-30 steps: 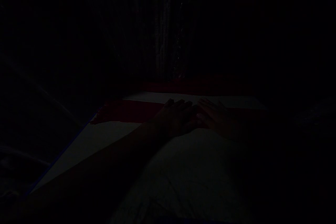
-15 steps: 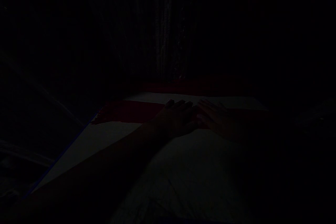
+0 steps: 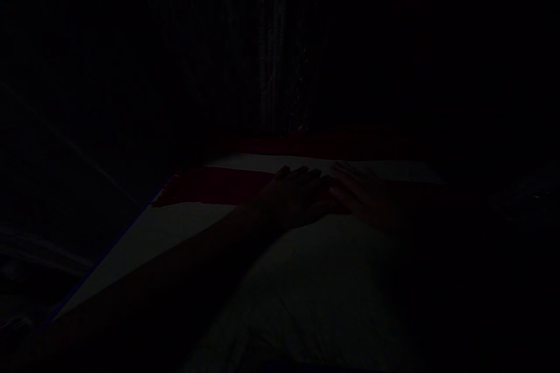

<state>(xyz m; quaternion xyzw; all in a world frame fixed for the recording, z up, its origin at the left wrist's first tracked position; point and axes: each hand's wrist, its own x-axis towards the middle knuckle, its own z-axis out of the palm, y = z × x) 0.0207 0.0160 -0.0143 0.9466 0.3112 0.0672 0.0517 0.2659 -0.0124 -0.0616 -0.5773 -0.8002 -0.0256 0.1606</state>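
The view is very dark. My left hand (image 3: 294,198) lies flat with its fingers stretched out on a dark red strip of cloth (image 3: 210,185) that crosses a pale sheet (image 3: 175,227). My right hand (image 3: 359,192) rests beside it, fingers also extended and flat, its fingertips touching those of the left. Neither hand holds anything. A pale, rumpled cloth (image 3: 324,291) lies just in front of both hands.
A second dark red band (image 3: 315,144) lies farther back. A thin blue edge (image 3: 100,256) runs along the sheet's left side. A hanging, faintly glinting fabric (image 3: 271,70) stands behind. Everything else is lost in darkness.
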